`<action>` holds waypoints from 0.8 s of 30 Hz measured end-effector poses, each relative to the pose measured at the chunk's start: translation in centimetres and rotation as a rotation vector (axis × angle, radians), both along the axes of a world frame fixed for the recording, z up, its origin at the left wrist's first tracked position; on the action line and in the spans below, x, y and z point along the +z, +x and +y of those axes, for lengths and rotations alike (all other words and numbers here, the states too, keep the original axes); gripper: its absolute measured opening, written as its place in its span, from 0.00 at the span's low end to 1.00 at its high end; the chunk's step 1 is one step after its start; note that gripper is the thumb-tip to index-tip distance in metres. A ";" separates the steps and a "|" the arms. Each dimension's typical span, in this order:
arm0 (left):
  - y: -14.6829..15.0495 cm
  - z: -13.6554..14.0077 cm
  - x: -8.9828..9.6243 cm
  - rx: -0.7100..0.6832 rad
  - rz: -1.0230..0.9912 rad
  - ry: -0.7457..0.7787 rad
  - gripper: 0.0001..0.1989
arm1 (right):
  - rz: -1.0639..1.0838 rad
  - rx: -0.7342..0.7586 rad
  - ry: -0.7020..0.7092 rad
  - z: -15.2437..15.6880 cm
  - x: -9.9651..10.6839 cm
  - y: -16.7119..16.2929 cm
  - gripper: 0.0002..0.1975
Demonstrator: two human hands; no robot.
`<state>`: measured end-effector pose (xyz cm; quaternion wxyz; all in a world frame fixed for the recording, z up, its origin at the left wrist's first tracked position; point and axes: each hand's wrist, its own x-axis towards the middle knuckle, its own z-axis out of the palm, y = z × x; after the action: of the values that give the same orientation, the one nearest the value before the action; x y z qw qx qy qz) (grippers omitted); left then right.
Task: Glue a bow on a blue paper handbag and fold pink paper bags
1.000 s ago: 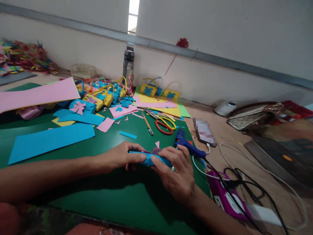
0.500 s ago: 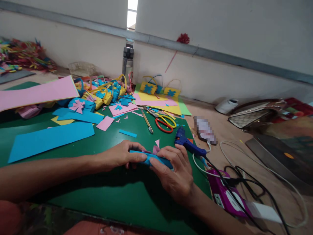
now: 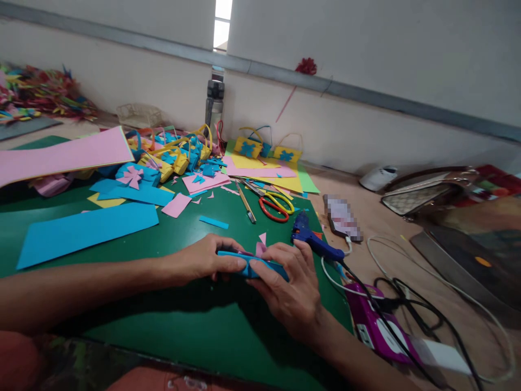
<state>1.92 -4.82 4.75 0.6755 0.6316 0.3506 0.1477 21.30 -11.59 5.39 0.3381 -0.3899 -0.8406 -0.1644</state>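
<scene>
A small folded blue paper piece (image 3: 253, 268), with some purple-pink showing at its far edge, is held between my two hands above the green table (image 3: 175, 320). My left hand (image 3: 220, 258) pinches its left end, thumb along the near face. On the right end my right hand (image 3: 291, 288) is closed, its thumb pressing close to the left thumb and its fingers over the top. Pink paper scraps (image 3: 261, 245) show just behind the piece. Beyond the right hand lies a blue glue gun (image 3: 311, 239).
Scissors (image 3: 277, 206) and a box cutter (image 3: 246, 202) lie ahead. Blue card (image 3: 87, 233) and a pink sheet (image 3: 65, 157) are at left, near a pile of small paper bags (image 3: 175, 157). Cables and a purple power strip (image 3: 382, 326) sit at right, below a phone (image 3: 343, 217).
Both hands stay on the blue paper piece. Its near face is tilted slightly differently, and the right thumb has shifted a little. The whole view has moved slightly.
</scene>
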 end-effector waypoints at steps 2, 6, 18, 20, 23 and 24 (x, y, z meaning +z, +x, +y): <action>0.0 0.0 -0.1 -0.010 0.000 0.025 0.25 | 0.006 -0.014 0.000 -0.1 0.1 -0.1 0.05; -0.3 -0.3 -0.2 0.014 0.030 0.206 0.25 | 0.033 -0.048 0.013 -0.1 0.3 0.0 0.06; -1.4 -0.1 -1.8 0.119 -0.120 1.270 0.16 | 0.229 -0.023 -0.129 0.2 0.4 0.3 0.06; -1.1 -0.1 -1.8 0.128 -0.132 1.273 0.09 | 0.247 -0.012 -0.145 0.2 0.4 0.3 0.06; -0.9 -0.1 -1.4 0.155 -0.117 1.257 0.09 | 0.248 -0.007 -0.159 0.1 0.3 0.4 0.05; -0.9 -0.1 -1.3 0.160 -0.118 1.263 0.10 | 0.243 -0.010 -0.162 0.1 0.3 0.5 0.04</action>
<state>1.00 -4.96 3.45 0.1783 0.8707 0.2042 0.4104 21.76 -11.47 5.69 0.4040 -0.4371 -0.8020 -0.0495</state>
